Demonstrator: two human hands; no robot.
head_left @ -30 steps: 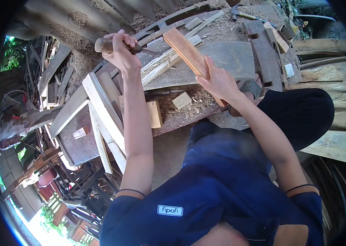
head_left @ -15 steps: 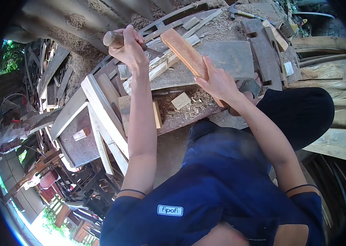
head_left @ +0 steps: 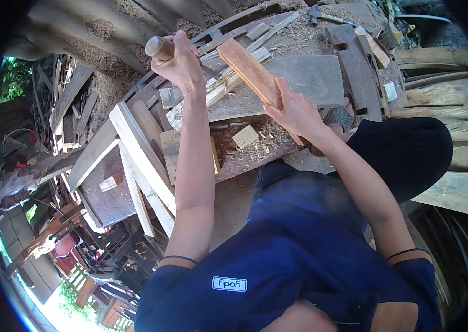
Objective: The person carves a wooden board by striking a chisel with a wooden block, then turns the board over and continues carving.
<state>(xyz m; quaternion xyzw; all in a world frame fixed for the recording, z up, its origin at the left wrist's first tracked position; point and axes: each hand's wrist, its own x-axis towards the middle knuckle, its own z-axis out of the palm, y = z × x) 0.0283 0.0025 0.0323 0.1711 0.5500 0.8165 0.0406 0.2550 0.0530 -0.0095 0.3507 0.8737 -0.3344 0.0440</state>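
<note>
My left hand [head_left: 181,67] is closed around a thick wooden handle [head_left: 160,48], whose rounded end sticks out to the left; the tool's other end is hard to make out. In my right hand [head_left: 296,110] is a flat reddish-brown wooden piece [head_left: 245,65], gripped near its lower half and slanting up to the left. Its upper end is just right of my left hand, with a gap between them. Behind both lies a rough pale wood strip [head_left: 220,88] on the work surface. A small wood block [head_left: 245,136] rests among shavings below the board.
A grey board [head_left: 306,77] spans the work surface. Long pale timbers [head_left: 142,152] lean at the left. A hammer [head_left: 331,19] lies at the top, near a notched wooden piece [head_left: 353,77]. Stacked planks [head_left: 444,99] are at the right. My bent knee [head_left: 411,149] is beside them.
My left hand has moved slightly right and up with the handle. My right hand and the reddish-brown piece have hardly moved.
</note>
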